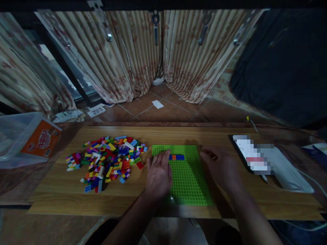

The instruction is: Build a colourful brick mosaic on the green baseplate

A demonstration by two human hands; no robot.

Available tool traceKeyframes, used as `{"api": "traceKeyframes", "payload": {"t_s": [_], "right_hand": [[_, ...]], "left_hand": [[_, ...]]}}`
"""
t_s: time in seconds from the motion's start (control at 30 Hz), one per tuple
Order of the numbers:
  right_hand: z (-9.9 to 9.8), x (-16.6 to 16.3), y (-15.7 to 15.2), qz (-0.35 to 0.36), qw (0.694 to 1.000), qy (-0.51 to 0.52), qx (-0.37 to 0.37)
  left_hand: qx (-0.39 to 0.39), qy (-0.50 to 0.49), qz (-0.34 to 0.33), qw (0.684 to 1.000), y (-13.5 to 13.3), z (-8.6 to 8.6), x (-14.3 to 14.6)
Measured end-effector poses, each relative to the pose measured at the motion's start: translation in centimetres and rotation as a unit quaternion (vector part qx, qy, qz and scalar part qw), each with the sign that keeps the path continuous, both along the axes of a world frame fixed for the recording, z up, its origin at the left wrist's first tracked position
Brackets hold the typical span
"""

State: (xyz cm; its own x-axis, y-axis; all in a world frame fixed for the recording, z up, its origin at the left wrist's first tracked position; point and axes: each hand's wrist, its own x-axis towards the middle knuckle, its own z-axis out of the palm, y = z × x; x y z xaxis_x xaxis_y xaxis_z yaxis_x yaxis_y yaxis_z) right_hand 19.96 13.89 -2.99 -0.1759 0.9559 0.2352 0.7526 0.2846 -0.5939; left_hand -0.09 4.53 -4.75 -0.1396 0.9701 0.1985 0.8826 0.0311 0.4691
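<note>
A green studded baseplate lies on the wooden table in front of me. Across its upper part runs a short row of bricks: a blue brick on the right and an orange brick beside it, with more blue at the left end. My left hand rests palm down over the plate's left side, fingers stretched forward and the fingertips by the row's left end. Just off the plate's right edge is my right hand, slightly blurred, its fingers loosely bent and apart; I see nothing in it.
Loose mixed bricks are heaped left of the plate on the wooden table. A phone with a cable and a white case-like object lie on the right. A clear plastic bin with an orange label stands beyond the left end.
</note>
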Motion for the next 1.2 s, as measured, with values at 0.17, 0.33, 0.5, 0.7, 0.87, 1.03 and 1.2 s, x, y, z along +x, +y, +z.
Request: {"api": "traceKeyframes", "payload": {"t_s": [0.17,0.33,0.5,0.7,0.87,1.03,1.2], "right_hand": [[-1.2,4.2,1.3,-0.054,0.974,-0.222,-0.005],[-1.9,4.2,1.6,-0.052,0.964,-0.258,-0.026],[-0.2,1.9,1.1,-0.078,0.984,-0.146,-0.064],[0.8,-3.1,-2.1,0.035,0.993,0.056,-0.102],[0.3,-7.2,-4.9,0.106,0.982,0.073,-0.138],[-0.3,-9.1,-6.0,0.082,0.992,0.007,-0.094],[-1.0,-9.7,-6.2,0.073,0.995,-0.037,-0.062]], "left_hand": [[-0.007,-0.025,0.002,1.0,0.0,0.0,-0.1],[-0.003,-0.039,0.005,0.999,0.0,0.0,-0.1],[0.01,-0.074,0.008,0.997,0.0,0.2,-0.4],[0.034,-0.186,0.057,0.98,-0.1,0.6,-1.7],[0.029,-0.244,0.091,0.965,-0.1,1.0,-2.3],[-0.014,-0.251,0.097,0.963,-0.2,1.6,-2.5],[-0.032,-0.251,0.102,0.962,-0.4,1.7,-2.7]]}}
